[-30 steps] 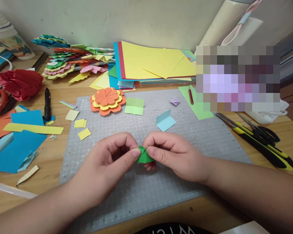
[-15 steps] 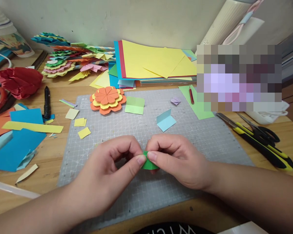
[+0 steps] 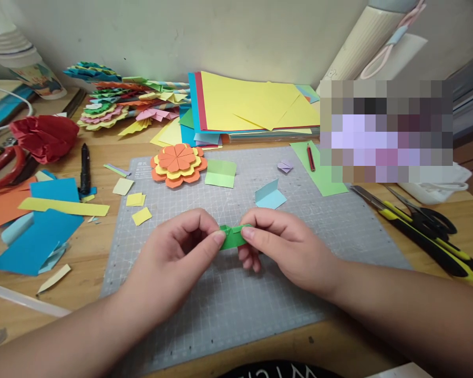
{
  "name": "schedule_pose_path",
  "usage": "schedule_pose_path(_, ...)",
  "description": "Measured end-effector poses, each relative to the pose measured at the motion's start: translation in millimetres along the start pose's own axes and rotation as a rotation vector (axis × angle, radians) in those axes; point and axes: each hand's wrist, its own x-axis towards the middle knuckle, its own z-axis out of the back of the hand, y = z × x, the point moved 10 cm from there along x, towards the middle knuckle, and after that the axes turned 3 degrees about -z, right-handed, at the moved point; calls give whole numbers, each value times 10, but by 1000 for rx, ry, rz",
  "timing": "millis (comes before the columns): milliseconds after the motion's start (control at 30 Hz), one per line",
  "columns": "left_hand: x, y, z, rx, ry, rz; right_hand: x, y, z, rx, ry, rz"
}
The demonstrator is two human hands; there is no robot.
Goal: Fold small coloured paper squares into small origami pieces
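Observation:
A small folded green paper [image 3: 232, 240] is held between my two hands, above the grey cutting mat [image 3: 189, 310]. My left hand [image 3: 181, 247] pinches its left end between thumb and forefinger. At the right end, my right hand [image 3: 279, 239] has the same kind of pinch, its lower fingers curled below. Folds show along the paper's upper edge; both ends are hidden by the fingers. Beyond the hands lie a creased light blue paper [image 3: 270, 196], a creased light green paper [image 3: 220, 173] and a layered orange and yellow paper flower [image 3: 178, 165].
Small yellow paper squares [image 3: 142, 216] lie left on the mat, near blue sheets [image 3: 37, 244] and a black pen [image 3: 85, 169]. Scissors [image 3: 433, 218] and a yellow-black utility knife [image 3: 421, 236] are at right. Stacked coloured paper [image 3: 256, 102] and paper flowers [image 3: 114, 100] line the wall.
My hands have moved slightly apart and up, showing more of the green paper between them. The paper has turned so its folded upper edge shows. The whole view has shifted slightly.

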Motion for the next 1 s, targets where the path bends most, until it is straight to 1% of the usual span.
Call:
schedule_pose_path(167, 18, 3, -71, -32, 57, 2, -19, 47, -39, -56, 19, 47)
schedule_pose_path(267, 28, -5, -111, -63, 92, -1, -24, 18, -51, -28, 33, 17)
schedule_pose_path(367, 35, -16, -123, -74, 101, -2, -25, 2, -38, -35, 25, 1)
schedule_pose_path(533, 36, -27, -122, 74, 89, -13, -14, 64, -26, -116, 16, 54)
schedule_pose_path(733, 19, -75, -204, 170, 156, -94, 2, 12, -12, -122, 30, 6)
schedule_pose_path(900, 1, -69, -214, 217, 167, -109, -12, 99, -27, -256, 22, 95)
schedule_pose_path(1000, -4, -58, -208, 221, 164, -108, -16, 134, -44, -270, 29, 122)
